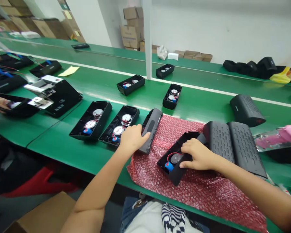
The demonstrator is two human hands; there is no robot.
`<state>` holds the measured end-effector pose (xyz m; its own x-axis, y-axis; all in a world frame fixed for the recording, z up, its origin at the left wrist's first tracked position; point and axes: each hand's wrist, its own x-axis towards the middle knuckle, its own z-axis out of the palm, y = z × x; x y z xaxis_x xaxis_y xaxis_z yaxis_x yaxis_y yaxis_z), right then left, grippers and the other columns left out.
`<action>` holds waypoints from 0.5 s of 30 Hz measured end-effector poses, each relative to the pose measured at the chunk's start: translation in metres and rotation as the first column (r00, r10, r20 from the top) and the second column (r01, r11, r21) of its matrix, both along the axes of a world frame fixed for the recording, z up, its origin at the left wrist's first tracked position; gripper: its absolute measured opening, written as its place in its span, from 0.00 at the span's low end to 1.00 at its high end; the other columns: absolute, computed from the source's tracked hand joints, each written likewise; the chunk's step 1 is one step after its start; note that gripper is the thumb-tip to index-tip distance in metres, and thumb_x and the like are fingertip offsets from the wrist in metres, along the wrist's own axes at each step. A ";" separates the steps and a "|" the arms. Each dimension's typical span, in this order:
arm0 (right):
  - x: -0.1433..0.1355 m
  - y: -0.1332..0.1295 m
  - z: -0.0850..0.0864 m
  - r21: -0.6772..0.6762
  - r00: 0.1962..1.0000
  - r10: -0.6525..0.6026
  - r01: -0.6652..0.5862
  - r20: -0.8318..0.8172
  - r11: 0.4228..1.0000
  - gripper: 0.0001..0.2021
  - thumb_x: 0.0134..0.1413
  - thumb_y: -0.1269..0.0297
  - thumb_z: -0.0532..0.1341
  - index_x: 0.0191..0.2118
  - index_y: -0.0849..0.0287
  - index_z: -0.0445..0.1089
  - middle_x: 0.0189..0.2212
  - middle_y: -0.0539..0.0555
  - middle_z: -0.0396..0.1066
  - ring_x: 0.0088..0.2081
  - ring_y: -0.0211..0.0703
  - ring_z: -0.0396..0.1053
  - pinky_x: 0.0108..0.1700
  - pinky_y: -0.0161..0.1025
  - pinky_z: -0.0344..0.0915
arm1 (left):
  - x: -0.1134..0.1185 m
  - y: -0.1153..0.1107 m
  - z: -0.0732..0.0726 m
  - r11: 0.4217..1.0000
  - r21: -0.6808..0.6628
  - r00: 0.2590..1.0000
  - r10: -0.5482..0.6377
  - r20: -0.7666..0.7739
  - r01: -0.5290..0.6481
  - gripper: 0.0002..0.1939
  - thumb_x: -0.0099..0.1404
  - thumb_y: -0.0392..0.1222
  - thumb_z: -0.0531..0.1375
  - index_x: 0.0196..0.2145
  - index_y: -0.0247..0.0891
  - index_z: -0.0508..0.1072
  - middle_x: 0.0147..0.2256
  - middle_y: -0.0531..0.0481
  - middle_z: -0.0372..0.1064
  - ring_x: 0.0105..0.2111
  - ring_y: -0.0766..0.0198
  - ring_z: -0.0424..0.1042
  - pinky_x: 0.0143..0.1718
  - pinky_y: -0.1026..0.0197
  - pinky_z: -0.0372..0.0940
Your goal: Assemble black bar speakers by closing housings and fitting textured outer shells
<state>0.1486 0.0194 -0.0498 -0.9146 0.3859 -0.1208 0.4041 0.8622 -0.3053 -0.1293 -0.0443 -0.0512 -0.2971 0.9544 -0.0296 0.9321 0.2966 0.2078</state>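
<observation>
My left hand (134,139) is closed on the near side of a dark grey speaker housing (152,129), its thumb lying across the outer face. That housing is tilted on its edge at the left side of a sheet of pink bubble wrap (145,173). Farther right, my right hand (199,154) grips an open black speaker housing (169,158) resting on the wrap. Inside it I see a round driver, red wires and a blue cylinder (169,166); the fingers cover part of it. Two closed speakers with slotted grilles (219,142) stand just beyond this hand.
Open housings with drivers (92,121) sit left of the wrap, others farther back on the green bench (99,87). A black machine (60,97) stands left, beside another person's hand (1,103). A pink-capped bottle (289,134) lies right. A white post (148,42) rises behind.
</observation>
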 end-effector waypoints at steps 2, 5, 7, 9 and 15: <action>-0.001 -0.001 -0.004 0.012 0.999 -0.031 0.032 -0.038 0.999 0.24 0.45 0.41 0.69 0.27 0.60 0.67 0.27 0.52 0.69 0.32 0.45 0.65 0.38 0.41 0.50 | -0.001 0.011 0.001 1.000 -0.012 1.000 -0.006 0.027 0.007 0.20 0.64 0.56 0.54 0.39 0.35 0.70 0.39 0.37 0.73 0.42 0.44 0.72 0.41 0.50 0.64; 0.000 -0.003 -0.015 -0.003 0.992 -0.075 0.076 -0.102 0.997 0.28 0.35 0.38 0.72 0.24 0.61 0.65 0.24 0.50 0.68 0.31 0.43 0.63 0.37 0.40 0.47 | -0.004 0.024 0.002 0.998 -0.069 0.996 0.012 0.086 -0.006 0.21 0.66 0.57 0.50 0.41 0.36 0.70 0.39 0.36 0.73 0.42 0.44 0.73 0.42 0.50 0.64; -0.001 -0.003 -0.021 -0.025 0.985 -0.109 0.107 -0.132 0.994 0.29 0.32 0.39 0.74 0.22 0.61 0.63 0.22 0.48 0.67 0.30 0.41 0.62 0.37 0.39 0.45 | -0.006 0.032 0.003 0.994 -0.105 0.993 0.021 0.120 -0.008 0.21 0.68 0.55 0.47 0.40 0.36 0.71 0.39 0.36 0.74 0.42 0.44 0.73 0.42 0.50 0.64; -0.002 -0.002 -0.023 -0.050 0.981 -0.135 0.129 -0.138 0.990 0.30 0.31 0.40 0.74 0.20 0.62 0.61 0.21 0.48 0.66 0.30 0.40 0.62 0.36 0.39 0.43 | -0.009 0.039 0.005 0.989 -0.145 0.987 0.026 0.160 -0.003 0.19 0.68 0.53 0.47 0.37 0.37 0.71 0.40 0.37 0.74 0.43 0.45 0.73 0.43 0.51 0.64; -0.011 0.005 -0.014 -0.105 0.992 -0.115 0.109 -0.047 0.988 0.27 0.37 0.41 0.73 0.23 0.61 0.64 0.25 0.49 0.69 0.34 0.43 0.63 0.39 0.40 0.43 | -0.018 0.060 0.007 0.978 -0.207 0.947 0.087 0.309 -0.022 0.10 0.63 0.45 0.55 0.33 0.37 0.71 0.40 0.42 0.74 0.40 0.52 0.73 0.39 0.58 0.64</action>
